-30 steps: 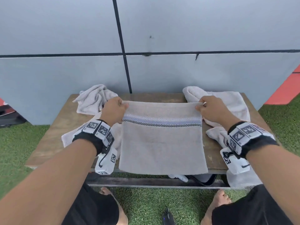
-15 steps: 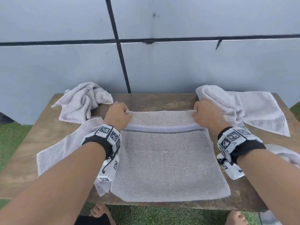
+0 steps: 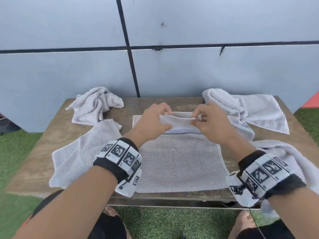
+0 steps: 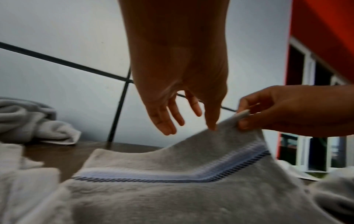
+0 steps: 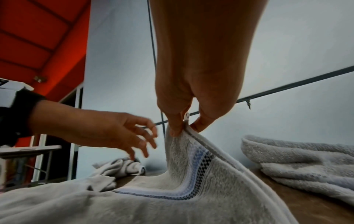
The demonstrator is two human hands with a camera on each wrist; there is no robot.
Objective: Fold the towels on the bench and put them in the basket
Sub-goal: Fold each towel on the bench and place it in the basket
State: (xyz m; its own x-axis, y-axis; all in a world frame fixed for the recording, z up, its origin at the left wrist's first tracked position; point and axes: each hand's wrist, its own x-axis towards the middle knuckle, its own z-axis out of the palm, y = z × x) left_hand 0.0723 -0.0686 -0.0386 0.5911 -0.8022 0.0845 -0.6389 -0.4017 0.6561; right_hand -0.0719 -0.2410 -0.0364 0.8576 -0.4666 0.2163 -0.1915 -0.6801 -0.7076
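While the grey terry towel with a blue-and-black woven band (image 3: 179, 163) lies flat mid-counter, our right hand (image 3: 209, 124) pinches its far corner lifted, and our left hand (image 3: 151, 121) hovers beside it, fingers spread and loose, holding nothing. The towel's near hem reaches the wooden counter (image 3: 57, 140) front edge. Crumpled pale towels (image 3: 93, 104) crowd both sides, leaving bare wood only behind.

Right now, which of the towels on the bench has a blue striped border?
The middle towel, whose far edge the right hand pinches. The crumpled towels at left and right show no stripe.
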